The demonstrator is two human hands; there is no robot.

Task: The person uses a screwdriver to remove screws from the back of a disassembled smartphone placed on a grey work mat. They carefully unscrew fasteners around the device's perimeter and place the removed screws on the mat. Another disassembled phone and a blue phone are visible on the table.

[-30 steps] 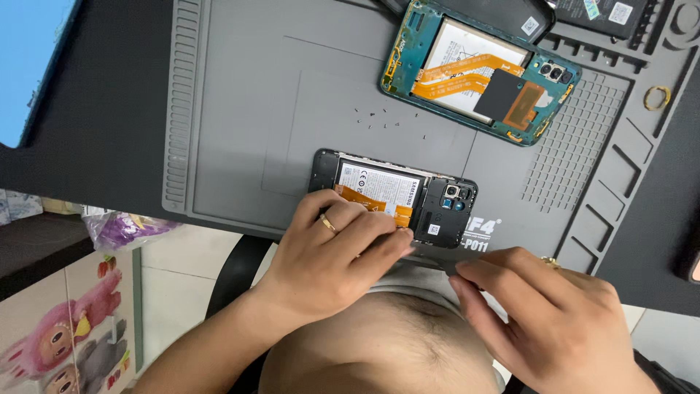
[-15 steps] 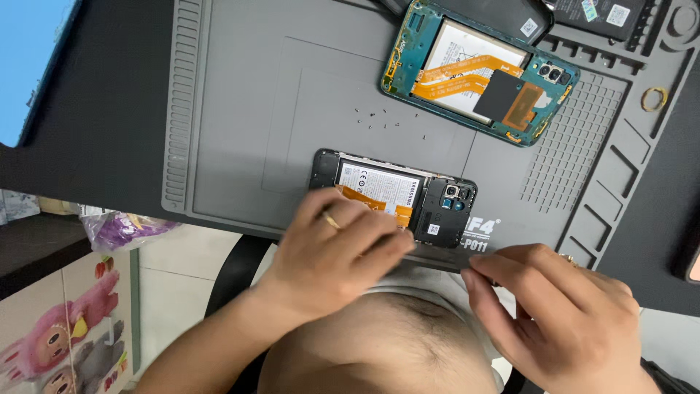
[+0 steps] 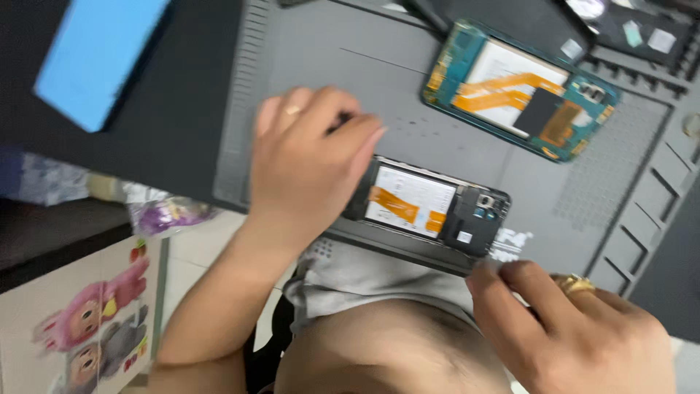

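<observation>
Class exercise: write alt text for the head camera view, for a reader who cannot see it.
A person's left hand rests at the end of an opened phone on a grey repair mat, while the right hand sits at the mat's near edge. A second opened phone lies farther back.

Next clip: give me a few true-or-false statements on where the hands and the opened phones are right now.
1. The left hand covers the left end of the nearer opened phone. True.
2. The right hand grips the farther opened phone. False: it is at the near edge of the grey work mat, below the nearer phone.
3. Both phones lie on the grey work mat. True.
4. The farther phone has its back cover on. False: its orange flex cable and board are exposed.
</observation>
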